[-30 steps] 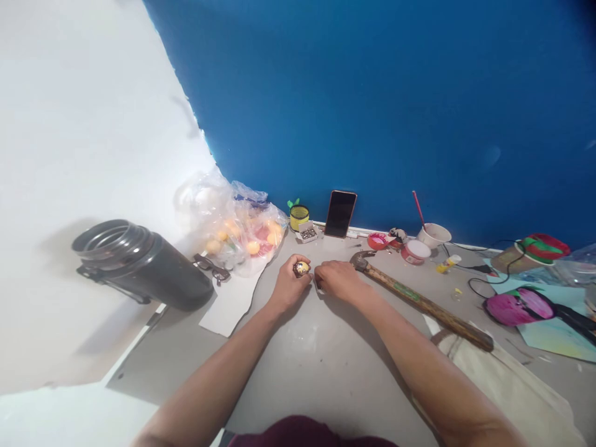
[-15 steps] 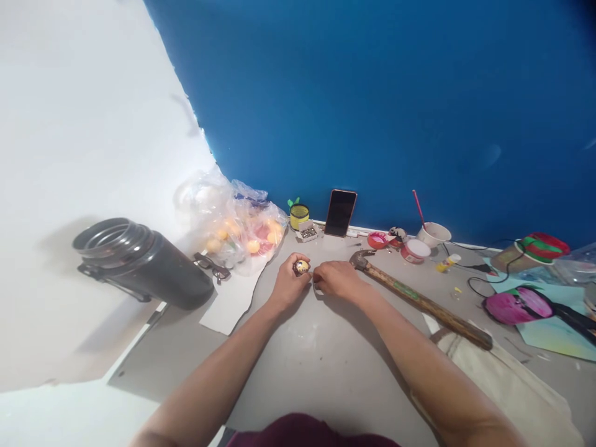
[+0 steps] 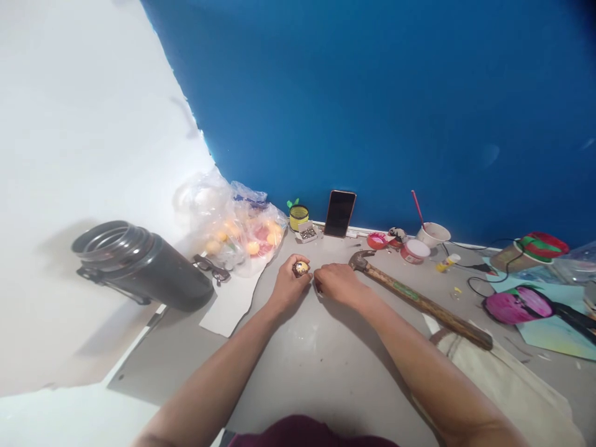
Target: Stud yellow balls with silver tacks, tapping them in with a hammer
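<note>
My left hand [image 3: 288, 284] is wrapped round a small yellow ball [image 3: 300, 268] with dark patches and shiny metal spots. My right hand [image 3: 334, 280] is beside it, its fingers curled together and low over the table. A tiny glint shows under the right fingertips, too small to name. A narrow gap separates the two hands. Behind them stands a small open box [image 3: 308, 233] of shiny metal pieces, next to a yellow pot [image 3: 298, 216] with green leaf shapes. To the right of my right hand lies a claw hammer [image 3: 414, 298] with a wooden handle.
A dark flask [image 3: 153, 267] leans at left near glasses [image 3: 212, 269] and a plastic bag [image 3: 233, 226] of yellow-orange balls. A phone [image 3: 340, 213] leans on the blue wall. At right are a white cup [image 3: 433, 234], a glue stick [image 3: 448, 262], a pink painted object [image 3: 519, 305] and cloth [image 3: 507, 391].
My right hand has shifted and turned slightly, with its fingertips still low beside the ball. My left hand keeps hold of the ball in nearly the same place.
</note>
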`<action>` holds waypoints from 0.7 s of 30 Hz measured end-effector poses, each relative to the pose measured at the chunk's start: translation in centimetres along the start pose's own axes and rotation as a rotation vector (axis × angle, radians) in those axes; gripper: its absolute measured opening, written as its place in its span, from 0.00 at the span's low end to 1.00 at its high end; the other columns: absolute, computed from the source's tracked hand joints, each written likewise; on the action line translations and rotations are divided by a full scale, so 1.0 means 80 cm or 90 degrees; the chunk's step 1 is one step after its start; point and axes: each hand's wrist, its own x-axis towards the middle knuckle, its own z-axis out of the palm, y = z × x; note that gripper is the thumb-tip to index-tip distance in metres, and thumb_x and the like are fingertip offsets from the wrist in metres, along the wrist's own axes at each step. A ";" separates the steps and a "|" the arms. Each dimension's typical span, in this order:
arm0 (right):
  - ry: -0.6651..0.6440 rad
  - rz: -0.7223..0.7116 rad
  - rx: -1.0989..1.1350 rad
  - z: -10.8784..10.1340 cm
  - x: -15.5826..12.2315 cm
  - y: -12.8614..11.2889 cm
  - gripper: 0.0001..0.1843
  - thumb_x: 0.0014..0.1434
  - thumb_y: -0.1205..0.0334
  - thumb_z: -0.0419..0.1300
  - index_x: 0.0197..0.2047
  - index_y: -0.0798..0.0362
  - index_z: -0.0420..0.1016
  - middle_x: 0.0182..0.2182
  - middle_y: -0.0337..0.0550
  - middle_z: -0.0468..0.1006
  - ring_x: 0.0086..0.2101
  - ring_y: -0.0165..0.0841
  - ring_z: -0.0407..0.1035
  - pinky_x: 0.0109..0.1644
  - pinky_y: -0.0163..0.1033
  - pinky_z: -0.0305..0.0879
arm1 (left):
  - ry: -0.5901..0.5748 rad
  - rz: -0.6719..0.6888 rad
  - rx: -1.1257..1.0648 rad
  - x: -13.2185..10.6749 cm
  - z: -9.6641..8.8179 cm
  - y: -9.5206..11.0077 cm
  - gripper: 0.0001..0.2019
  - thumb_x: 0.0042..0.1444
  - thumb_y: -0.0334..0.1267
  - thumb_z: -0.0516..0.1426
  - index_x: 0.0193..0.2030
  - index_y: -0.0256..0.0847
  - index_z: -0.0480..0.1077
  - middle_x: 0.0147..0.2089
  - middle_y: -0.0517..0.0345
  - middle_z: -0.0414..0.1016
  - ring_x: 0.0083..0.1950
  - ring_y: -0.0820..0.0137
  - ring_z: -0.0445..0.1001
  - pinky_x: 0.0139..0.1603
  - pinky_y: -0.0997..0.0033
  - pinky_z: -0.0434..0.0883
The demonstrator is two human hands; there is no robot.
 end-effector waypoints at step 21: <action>0.066 -0.013 0.420 -0.004 0.007 0.039 0.09 0.62 0.66 0.55 0.37 0.54 0.78 0.36 0.41 0.82 0.36 0.31 0.71 0.39 0.33 0.60 | -0.007 0.000 -0.008 -0.001 0.000 0.000 0.14 0.45 0.36 0.61 0.41 0.41 0.67 0.26 0.67 0.67 0.25 0.75 0.66 0.27 0.75 0.64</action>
